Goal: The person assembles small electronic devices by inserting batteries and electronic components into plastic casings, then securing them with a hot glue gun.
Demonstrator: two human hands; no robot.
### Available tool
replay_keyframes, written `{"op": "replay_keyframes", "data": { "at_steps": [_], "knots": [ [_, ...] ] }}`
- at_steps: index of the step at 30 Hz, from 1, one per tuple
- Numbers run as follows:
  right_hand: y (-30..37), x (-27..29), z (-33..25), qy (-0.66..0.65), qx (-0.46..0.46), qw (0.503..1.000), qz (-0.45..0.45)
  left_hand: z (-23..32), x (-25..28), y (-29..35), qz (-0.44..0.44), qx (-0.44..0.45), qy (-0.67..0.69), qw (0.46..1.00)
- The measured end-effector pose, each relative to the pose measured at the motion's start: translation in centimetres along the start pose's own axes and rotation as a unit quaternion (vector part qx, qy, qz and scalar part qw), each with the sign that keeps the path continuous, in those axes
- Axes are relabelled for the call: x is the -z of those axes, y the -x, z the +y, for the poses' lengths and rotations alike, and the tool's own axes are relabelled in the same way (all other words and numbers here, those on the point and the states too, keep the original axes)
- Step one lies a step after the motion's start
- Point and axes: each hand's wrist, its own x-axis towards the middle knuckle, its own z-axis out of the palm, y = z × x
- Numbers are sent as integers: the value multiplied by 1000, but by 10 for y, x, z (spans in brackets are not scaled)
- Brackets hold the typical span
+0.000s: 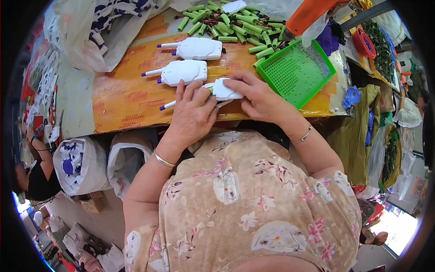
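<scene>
Near the table's front edge, both my hands are on a white plastic walkie-talkie-shaped toy (228, 90) with a blue-tipped antenna. My left hand (195, 111) has its fingers curled over the antenna end. At the other end, my right hand (263, 99) grips a white cover piece between thumb and fingers. A bit of green shows in the gap between the cover and my left fingers. Just beyond lie two similar white toys, a nearer one (185, 72) and a farther one (199, 48), antennas pointing left.
Many green cylinders with dark wires (235, 27) are heaped at the back. A green mesh tray (297, 75) and an orange power tool (310, 18) are at right. Bags of white and blue parts stand back left (81, 41) and below the table (81, 167).
</scene>
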Motion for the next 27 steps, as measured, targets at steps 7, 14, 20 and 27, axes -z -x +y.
{"op": "replay_keyframes", "data": {
  "at_steps": [7, 14, 20, 27],
  "knots": [
    [4, -10, -4, -32, -47, 998, 19, -3, -5, 7, 58, 2, 38, 998],
    [3, -2, -7, 6, -47, 999, 14, -9, 12, 18, 128, 73, 74, 986],
    [-11, 6, -17, 122, 68, 990, -15, -12, 8, 26, 100, 92, 88, 987],
    [-15, -7, -18, 151, 90, 983, -48, -20, 7, 26, 109, 85, 125, 982]
  ]
}}
